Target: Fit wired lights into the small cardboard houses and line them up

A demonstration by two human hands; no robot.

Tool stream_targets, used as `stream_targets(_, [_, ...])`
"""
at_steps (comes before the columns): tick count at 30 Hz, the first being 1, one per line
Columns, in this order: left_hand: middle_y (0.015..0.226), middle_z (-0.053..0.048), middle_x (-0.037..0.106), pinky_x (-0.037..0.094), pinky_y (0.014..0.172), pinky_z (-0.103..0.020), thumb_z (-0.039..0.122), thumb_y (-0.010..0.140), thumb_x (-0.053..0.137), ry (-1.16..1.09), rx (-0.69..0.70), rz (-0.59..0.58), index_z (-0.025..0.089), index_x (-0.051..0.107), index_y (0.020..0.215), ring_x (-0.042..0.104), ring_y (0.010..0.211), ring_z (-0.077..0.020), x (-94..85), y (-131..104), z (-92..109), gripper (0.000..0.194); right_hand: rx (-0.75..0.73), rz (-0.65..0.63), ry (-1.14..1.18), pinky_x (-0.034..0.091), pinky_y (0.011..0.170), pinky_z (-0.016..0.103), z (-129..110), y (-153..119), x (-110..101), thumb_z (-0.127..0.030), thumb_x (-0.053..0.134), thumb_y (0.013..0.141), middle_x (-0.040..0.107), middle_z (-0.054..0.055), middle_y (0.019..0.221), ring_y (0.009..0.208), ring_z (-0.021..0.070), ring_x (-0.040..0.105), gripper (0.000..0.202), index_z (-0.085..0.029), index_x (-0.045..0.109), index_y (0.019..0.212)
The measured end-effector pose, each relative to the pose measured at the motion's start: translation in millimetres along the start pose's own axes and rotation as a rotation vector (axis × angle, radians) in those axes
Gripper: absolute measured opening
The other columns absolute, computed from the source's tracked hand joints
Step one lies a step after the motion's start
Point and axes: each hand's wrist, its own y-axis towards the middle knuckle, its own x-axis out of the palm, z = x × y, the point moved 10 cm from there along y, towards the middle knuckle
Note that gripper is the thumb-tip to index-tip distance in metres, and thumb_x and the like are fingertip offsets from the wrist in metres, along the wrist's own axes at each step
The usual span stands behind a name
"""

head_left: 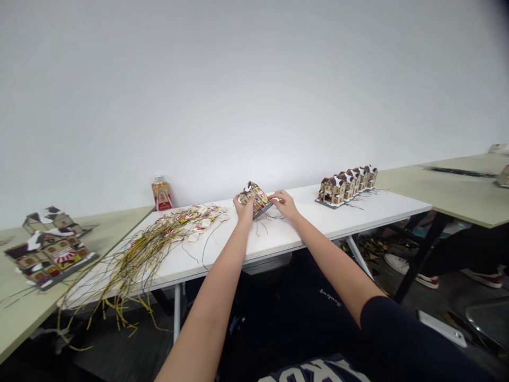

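Observation:
A small model house (pixel 251 193) with a snowy roof is tilted above the white table (pixel 278 236), and my left hand (pixel 245 208) is wrapped round its left side. At the right side of the house front, my right hand (pixel 285 203) has thumb and fingers pinched together; whatever they hold is too small to make out. Thin dark wires (pixel 260 227) hang below the house base. To the left lies a heap of small white-and-red pieces (pixel 194 220) with long yellow and black wires (pixel 135 260) that trail over the table's front edge.
A row of several finished-looking model houses (pixel 345 185) stands at the right. More houses (pixel 51 254) sit on the left table. A gold-and-red bottle or package (pixel 161 195) is by the wall. Dark wires (pixel 461 171) lie on the right table; a person's shoes (pixel 411 269) show beneath it.

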Motion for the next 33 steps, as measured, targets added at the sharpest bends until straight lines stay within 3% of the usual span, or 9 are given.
stream_targets(5, [0.109, -0.006, 0.062, 0.054, 0.083, -0.032, 0.031, 0.065, 0.082, 0.014, -0.025, 0.004, 0.028, 0.037, 0.127, 0.065, 0.095, -0.0175, 0.6, -2, 0, 0.077, -0.018, -0.021, 0.004, 0.035, 0.052, 0.023, -7, -3, 2, -0.032, 0.060, 0.078, 0.057, 0.005, 0.086, 0.076, 0.0148, 0.054, 0.018, -0.020, 0.072, 0.082])
stream_targets(9, [0.109, -0.006, 0.062, 0.055, 0.081, -0.033, 0.031, 0.065, 0.081, 0.040, -0.044, 0.004, 0.028, 0.036, 0.128, 0.066, 0.093, -0.0180, 0.5, -3, 0, 0.077, 0.047, -0.021, 0.024, 0.029, 0.047, 0.022, -7, -4, 1, -0.036, 0.063, 0.075, 0.061, 0.006, 0.090, 0.071, 0.0136, 0.052, 0.020, -0.019, 0.068, 0.084])
stream_targets(19, [0.103, -0.007, 0.064, 0.055, 0.083, -0.039, 0.019, 0.064, 0.079, -0.029, -0.034, -0.071, 0.025, 0.034, 0.130, 0.067, 0.092, -0.0213, 9.6, -19, 15, 0.080, 0.209, -0.028, 0.128, 0.039, 0.055, 0.022, 14, -5, 5, -0.036, 0.070, 0.064, 0.054, 0.000, 0.085, 0.066, 0.0107, 0.049, 0.036, -0.019, 0.064, 0.094])
stream_targets(25, [0.103, -0.007, 0.064, 0.056, 0.082, -0.042, 0.018, 0.062, 0.080, -0.083, -0.066, -0.077, 0.026, 0.035, 0.130, 0.068, 0.087, -0.0214, 11.2, -21, 17, 0.082, 0.534, -0.019, 0.237, 0.028, 0.041, 0.019, 35, -14, 5, -0.040, 0.077, 0.055, 0.056, 0.002, 0.101, 0.053, 0.0049, 0.041, 0.058, -0.022, 0.058, 0.107])
stream_targets(28, [0.100, -0.007, 0.064, 0.056, 0.082, -0.042, 0.019, 0.064, 0.078, -0.132, -0.131, -0.076, 0.025, 0.033, 0.131, 0.068, 0.083, -0.0210, 11.6, -18, 10, 0.081, 0.685, -0.095, 0.383, 0.019, 0.037, 0.018, 39, -21, 16, -0.041, 0.077, 0.059, 0.058, -0.001, 0.092, 0.046, 0.0023, 0.030, 0.058, -0.024, 0.055, 0.110])
stream_targets(33, [0.104, -0.009, 0.064, 0.055, 0.082, -0.044, 0.023, 0.064, 0.080, -0.111, -0.184, -0.104, 0.024, 0.032, 0.132, 0.068, 0.083, -0.0222, 14.3, -18, 4, 0.083, 0.766, -0.330, 0.509, 0.010, 0.036, 0.018, 27, -33, 38, -0.046, 0.074, 0.067, 0.056, -0.004, 0.069, 0.040, 0.0018, 0.017, 0.041, -0.022, 0.058, 0.096])
